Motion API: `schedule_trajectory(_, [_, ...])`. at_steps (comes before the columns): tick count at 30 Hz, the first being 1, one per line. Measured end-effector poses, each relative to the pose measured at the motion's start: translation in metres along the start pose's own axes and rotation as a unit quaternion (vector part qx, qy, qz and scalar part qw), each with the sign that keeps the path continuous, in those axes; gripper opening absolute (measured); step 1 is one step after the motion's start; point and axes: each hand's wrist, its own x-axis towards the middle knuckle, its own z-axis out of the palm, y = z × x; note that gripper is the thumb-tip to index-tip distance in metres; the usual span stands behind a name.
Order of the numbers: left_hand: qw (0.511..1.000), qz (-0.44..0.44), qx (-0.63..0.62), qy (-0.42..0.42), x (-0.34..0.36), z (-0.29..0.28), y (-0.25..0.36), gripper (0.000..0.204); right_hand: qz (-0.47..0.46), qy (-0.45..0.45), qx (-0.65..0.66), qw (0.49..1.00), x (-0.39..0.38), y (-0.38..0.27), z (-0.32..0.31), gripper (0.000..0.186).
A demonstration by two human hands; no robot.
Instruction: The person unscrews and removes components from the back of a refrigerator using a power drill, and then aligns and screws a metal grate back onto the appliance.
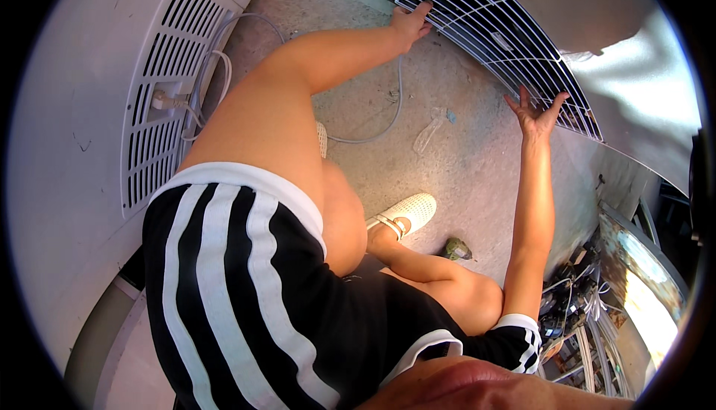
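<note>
A white wire rack (485, 33) lies across the top right, against the lower part of a silver metal surface (634, 82). My left hand (410, 26) grips the rack's near edge toward its left end, with the fingers partly around it. My right hand (537, 112) holds the same edge farther right, its fingers spread and their tips on the wires. My bent legs and one cream perforated shoe (406, 216) are below, over the concrete floor (459, 160).
A white appliance (82, 97) with slotted vents and a plugged cable fills the left. A grey hose (373, 134) curves across the floor near a plastic scrap (429, 130) and a dark green lump (455, 248). Cables and scrap parts (578, 313) are piled at lower right.
</note>
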Motion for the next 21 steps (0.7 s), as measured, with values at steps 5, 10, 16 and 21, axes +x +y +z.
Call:
schedule_trajectory(5, [1.0,0.008,0.005,-0.009,0.0,0.003,0.0,0.038,-0.001,-0.004,-0.007,1.0,0.003,-0.003,-0.005,0.125])
schedule_trajectory(10, [1.0,0.004,0.004,0.002,-0.002,0.001,0.002,0.035,-0.006,-0.012,-0.018,1.0,0.001,0.001,-0.004,0.122])
schedule_trajectory(16, [1.0,0.008,0.005,-0.006,-0.013,-0.002,0.012,0.059,-0.011,0.008,-0.015,1.0,-0.005,0.003,0.002,0.129])
schedule_trajectory(21, [0.995,0.005,0.086,-0.046,-0.001,-0.005,0.01,0.076,-0.008,0.026,0.032,0.999,0.008,0.002,-0.011,0.118])
